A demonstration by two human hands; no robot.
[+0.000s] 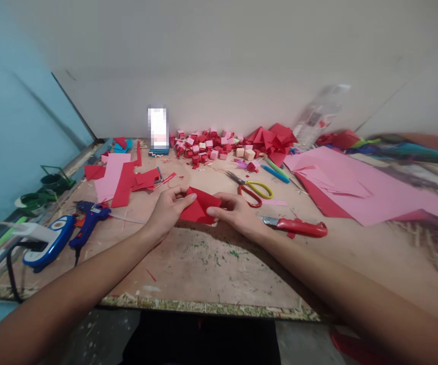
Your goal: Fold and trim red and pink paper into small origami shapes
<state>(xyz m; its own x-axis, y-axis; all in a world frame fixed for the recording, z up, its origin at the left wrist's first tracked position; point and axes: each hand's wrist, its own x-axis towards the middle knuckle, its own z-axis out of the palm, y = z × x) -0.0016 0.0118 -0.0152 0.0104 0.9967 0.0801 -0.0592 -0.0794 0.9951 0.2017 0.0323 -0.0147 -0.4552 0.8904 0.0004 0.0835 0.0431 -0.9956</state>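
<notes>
A folded piece of red paper (199,207) is held just above the middle of the wooden table (188,274). My left hand (169,208) pinches its left side, thumb on top and fingers behind. At the right side, my right hand (234,213) grips the paper with the thumb in front; its other fingers are partly hidden. Creases show across the sheet. Beyond my right hand lie scissors (250,186) with one red and one yellow handle. A red-handled knife (298,226) rests to the right of that hand.
Many small red and pink paper cubes (207,144) lie at the back, beside a propped phone (158,126). Large pink sheets (359,177) spread at right, near a clear bottle (321,114). A blue glue gun (89,220) and a power strip (49,243) sit at left.
</notes>
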